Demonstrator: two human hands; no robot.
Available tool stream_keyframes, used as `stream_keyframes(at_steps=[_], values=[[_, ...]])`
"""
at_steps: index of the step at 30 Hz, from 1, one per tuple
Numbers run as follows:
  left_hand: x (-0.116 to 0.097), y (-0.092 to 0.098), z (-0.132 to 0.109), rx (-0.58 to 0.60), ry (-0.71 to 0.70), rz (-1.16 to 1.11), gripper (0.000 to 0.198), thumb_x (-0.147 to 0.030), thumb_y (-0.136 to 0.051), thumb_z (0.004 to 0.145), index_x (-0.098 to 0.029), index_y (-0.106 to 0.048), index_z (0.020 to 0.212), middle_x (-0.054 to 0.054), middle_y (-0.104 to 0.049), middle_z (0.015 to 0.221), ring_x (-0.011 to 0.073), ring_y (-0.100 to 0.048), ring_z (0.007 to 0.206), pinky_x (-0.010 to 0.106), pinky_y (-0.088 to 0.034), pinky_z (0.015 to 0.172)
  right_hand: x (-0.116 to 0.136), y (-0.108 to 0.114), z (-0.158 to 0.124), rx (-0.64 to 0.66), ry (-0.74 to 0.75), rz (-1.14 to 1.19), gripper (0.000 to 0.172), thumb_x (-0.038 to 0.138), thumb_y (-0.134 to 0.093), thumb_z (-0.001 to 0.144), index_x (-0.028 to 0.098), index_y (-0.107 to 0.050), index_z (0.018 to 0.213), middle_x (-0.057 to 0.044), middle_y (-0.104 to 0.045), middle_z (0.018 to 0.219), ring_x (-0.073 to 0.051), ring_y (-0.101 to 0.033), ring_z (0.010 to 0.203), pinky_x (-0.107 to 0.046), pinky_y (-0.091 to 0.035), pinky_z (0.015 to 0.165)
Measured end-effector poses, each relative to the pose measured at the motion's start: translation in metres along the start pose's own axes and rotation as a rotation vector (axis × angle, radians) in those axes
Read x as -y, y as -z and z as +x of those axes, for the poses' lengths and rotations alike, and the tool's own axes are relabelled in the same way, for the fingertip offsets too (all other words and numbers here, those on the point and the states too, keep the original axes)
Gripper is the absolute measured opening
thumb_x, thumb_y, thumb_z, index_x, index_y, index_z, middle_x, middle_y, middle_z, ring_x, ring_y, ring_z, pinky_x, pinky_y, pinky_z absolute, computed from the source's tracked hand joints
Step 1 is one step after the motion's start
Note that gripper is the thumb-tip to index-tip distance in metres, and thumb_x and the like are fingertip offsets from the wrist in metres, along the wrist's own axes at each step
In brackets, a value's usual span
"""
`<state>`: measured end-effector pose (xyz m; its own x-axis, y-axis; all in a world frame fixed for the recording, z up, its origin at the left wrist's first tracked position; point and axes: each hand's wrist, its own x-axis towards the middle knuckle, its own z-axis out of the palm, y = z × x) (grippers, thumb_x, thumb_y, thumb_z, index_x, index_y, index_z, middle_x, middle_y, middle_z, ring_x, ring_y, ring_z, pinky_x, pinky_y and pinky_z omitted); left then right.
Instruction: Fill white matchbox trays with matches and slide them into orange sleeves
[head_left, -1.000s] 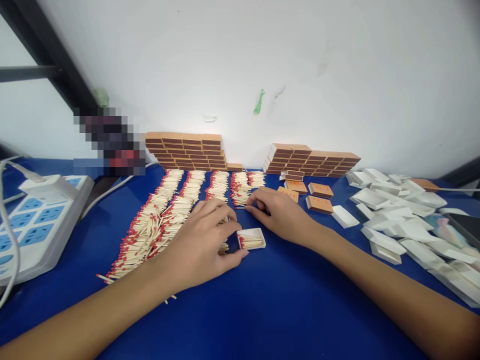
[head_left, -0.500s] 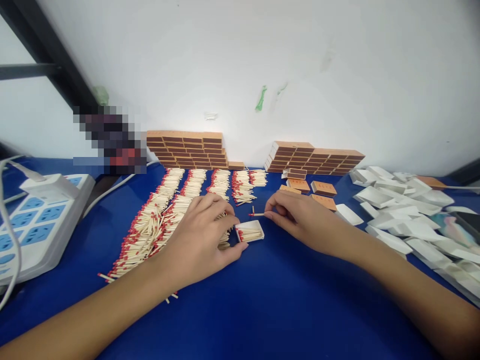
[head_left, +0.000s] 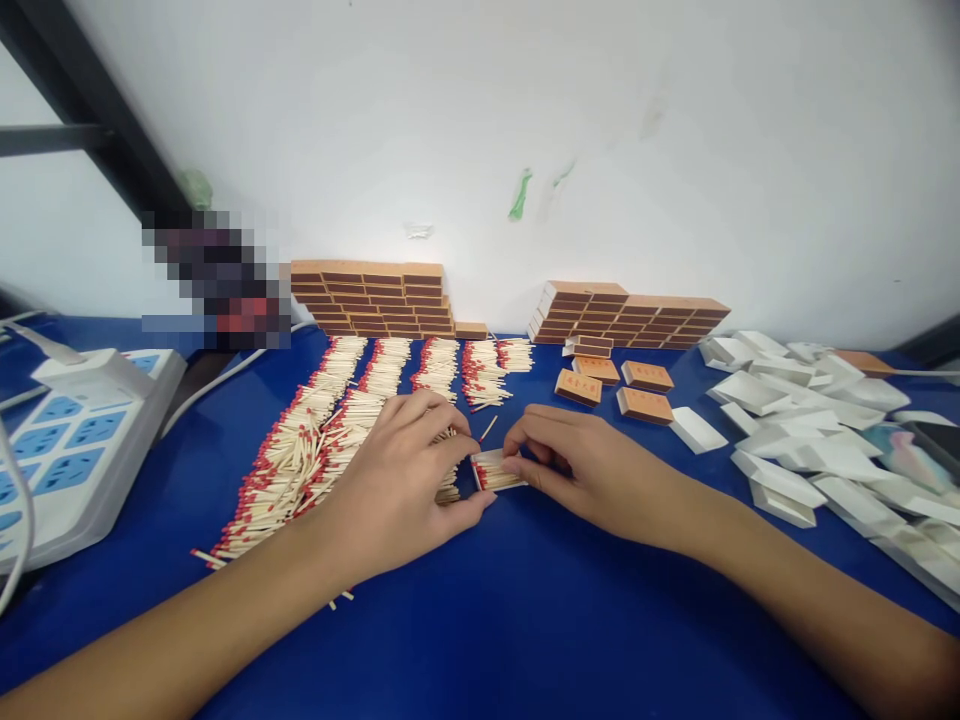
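A small white matchbox tray with red-tipped matches in it lies on the blue table. My left hand rests curled at the tray's left end, thumb and fingers touching it, over a row of loose matches. My right hand has its fingers pinched together on the tray's right end, pressing on the matches inside. One loose match lies just behind the tray.
Rows of matches run back to stacked orange matchboxes and a second stack by the wall. Three orange sleeves lie right of centre, several white trays far right, a power strip left.
My right hand came from the match rows with a match, then moved down onto the tray's right end. My left hand stayed at the tray. A loose match now lies behind the tray.
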<state>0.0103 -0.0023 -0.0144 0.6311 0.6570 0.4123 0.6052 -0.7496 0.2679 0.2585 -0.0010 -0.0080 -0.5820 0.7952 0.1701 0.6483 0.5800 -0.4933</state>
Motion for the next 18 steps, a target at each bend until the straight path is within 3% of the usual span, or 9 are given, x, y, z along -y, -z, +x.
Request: stream_keyframes(at_steps=[5,13,18], values=[[-0.001,0.0,-0.001,-0.003,-0.016,-0.015,0.019,-0.036,-0.078,0.09,-0.021,-0.076,0.102,0.007,-0.072,0.112,0.0293,-0.06,0.115,0.05,-0.047,0.102,0.0,-0.002,0.005,-0.057,-0.005,0.07,0.008,0.025,-0.064,0.102,0.023,-0.072,0.099,0.002,-0.055,0.077,-0.014,-0.052,0.067,-0.027,-0.04,0.06],[-0.003,0.002,0.0,0.041,-0.015,-0.033,0.015,-0.034,-0.078,0.091,-0.021,-0.075,0.097,0.008,-0.072,0.112,0.03,-0.059,0.116,0.051,-0.048,0.101,0.013,-0.009,0.006,0.002,-0.032,0.126,0.005,0.028,-0.068,0.101,0.023,-0.07,0.1,-0.001,-0.062,0.096,-0.013,-0.058,0.075,-0.027,-0.045,0.065],[-0.003,0.001,0.0,0.025,-0.021,-0.029,0.015,-0.035,-0.077,0.091,-0.022,-0.076,0.098,0.008,-0.072,0.113,0.0297,-0.06,0.115,0.051,-0.047,0.103,0.009,-0.01,0.004,0.026,-0.001,0.099,0.013,0.029,-0.06,0.105,0.022,-0.068,0.098,-0.004,-0.065,0.102,-0.015,-0.062,0.081,-0.029,-0.047,0.068]])
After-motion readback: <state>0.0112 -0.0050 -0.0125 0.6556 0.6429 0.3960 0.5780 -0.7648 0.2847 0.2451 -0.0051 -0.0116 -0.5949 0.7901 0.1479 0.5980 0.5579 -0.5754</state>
